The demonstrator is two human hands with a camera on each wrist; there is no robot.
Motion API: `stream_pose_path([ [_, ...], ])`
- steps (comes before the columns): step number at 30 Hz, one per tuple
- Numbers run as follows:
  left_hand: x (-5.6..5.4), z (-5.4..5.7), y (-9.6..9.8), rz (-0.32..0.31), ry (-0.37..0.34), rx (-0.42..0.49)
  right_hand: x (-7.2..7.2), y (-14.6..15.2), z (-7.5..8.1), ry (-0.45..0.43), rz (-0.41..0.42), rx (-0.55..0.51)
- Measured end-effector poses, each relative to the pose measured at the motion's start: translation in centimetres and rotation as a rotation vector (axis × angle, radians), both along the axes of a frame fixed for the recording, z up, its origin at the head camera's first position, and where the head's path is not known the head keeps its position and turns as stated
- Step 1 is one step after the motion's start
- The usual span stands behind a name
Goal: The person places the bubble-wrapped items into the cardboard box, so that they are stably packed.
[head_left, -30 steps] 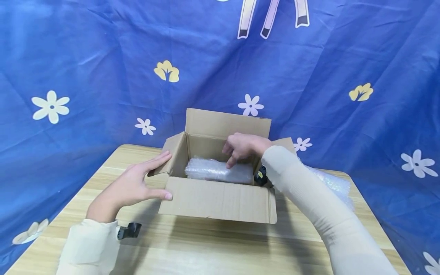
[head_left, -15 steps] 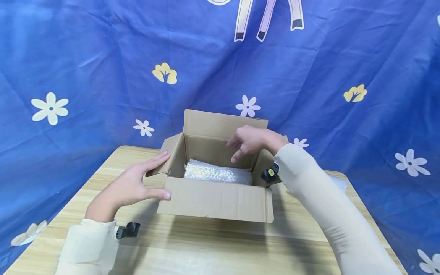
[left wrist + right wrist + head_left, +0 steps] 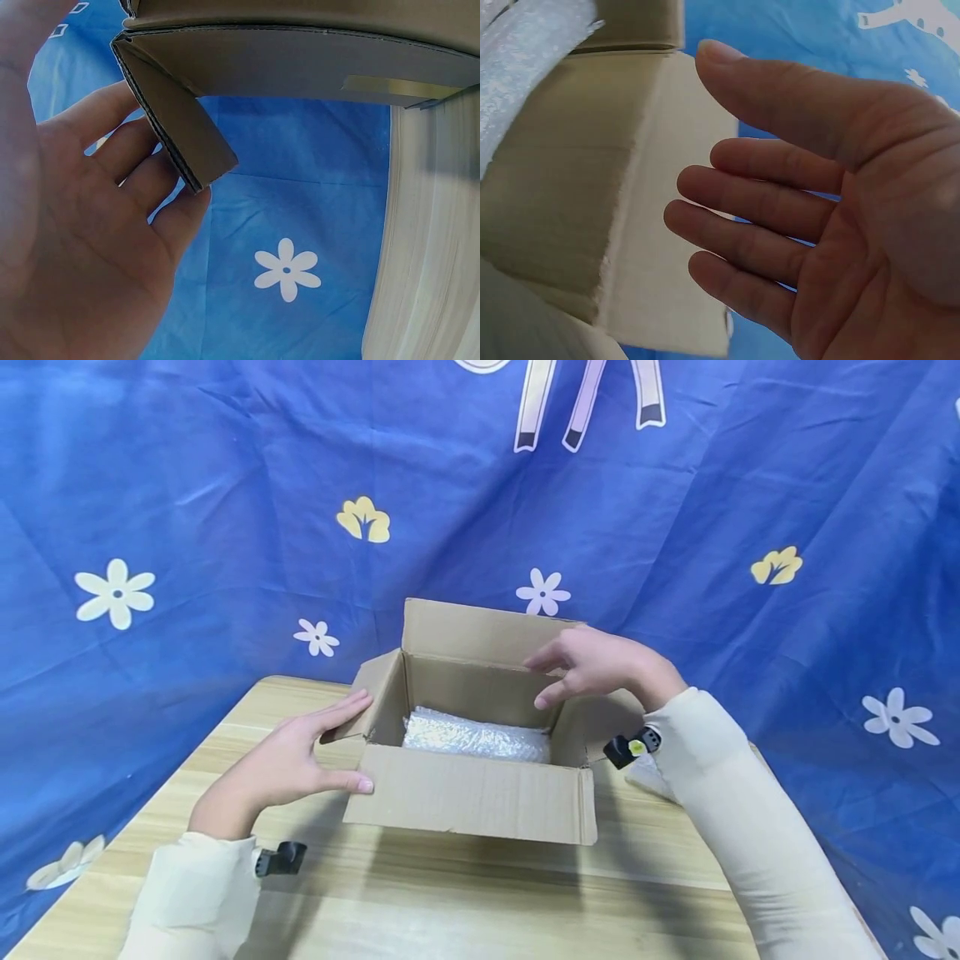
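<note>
An open cardboard box (image 3: 468,797) stands on the table with its flaps spread. Inside lies a bubble-wrapped bundle (image 3: 476,737), whose contents are hidden by the wrap. My left hand (image 3: 288,768) supports the box's left side, with extended fingers behind the left flap (image 3: 176,124) and the thumb at the front flap's corner. Over the right rim hovers my right hand (image 3: 592,664), holding nothing. In the right wrist view its fingers (image 3: 757,202) are nearly straight, the thumb spread from them, with the right flap (image 3: 667,225) behind.
More bubble wrap (image 3: 651,774) lies on the table right of the box, partly hidden by the right sleeve (image 3: 738,810). Behind the wooden table (image 3: 450,910) hangs a blue patterned cloth (image 3: 450,468). Both wrists carry small black cameras.
My right hand has lifted away from the bubble-wrapped bundle and moved right to the box's right rim. The bundle stays in the box. My left hand holds its place.
</note>
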State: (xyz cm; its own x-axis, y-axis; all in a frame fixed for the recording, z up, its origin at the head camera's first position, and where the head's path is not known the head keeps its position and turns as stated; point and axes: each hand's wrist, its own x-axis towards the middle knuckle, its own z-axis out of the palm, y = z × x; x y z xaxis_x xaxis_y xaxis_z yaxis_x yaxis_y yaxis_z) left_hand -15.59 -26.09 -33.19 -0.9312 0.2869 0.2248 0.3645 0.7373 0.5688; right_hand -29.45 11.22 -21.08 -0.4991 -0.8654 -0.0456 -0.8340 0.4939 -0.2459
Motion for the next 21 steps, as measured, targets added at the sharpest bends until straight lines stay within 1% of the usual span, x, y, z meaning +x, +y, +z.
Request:
stream_pose_path([
  [2,0.0,-0.1,0.0,-0.003,0.001,0.003,0.2,0.9,0.1,0.016,-0.009,-0.033],
  [6,0.0,-0.2,0.1,-0.010,-0.001,0.002,0.7,2.8,0.3,0.012,-0.072,-0.080],
  [9,0.0,0.0,0.1,-0.012,-0.002,0.000,1.1,4.2,0.6,0.011,-0.115,-0.107],
  [13,-0.1,0.2,0.0,-0.016,-0.002,0.002,1.6,6.0,0.8,0.036,-0.129,-0.132],
  [16,-0.1,0.1,0.0,-0.014,-0.006,-0.001,1.9,7.4,0.6,0.047,-0.148,-0.166],
  [21,-0.1,0.2,0.1,-0.008,-0.012,-0.008,2.7,9.8,-0.2,0.017,-0.214,-0.259],
])
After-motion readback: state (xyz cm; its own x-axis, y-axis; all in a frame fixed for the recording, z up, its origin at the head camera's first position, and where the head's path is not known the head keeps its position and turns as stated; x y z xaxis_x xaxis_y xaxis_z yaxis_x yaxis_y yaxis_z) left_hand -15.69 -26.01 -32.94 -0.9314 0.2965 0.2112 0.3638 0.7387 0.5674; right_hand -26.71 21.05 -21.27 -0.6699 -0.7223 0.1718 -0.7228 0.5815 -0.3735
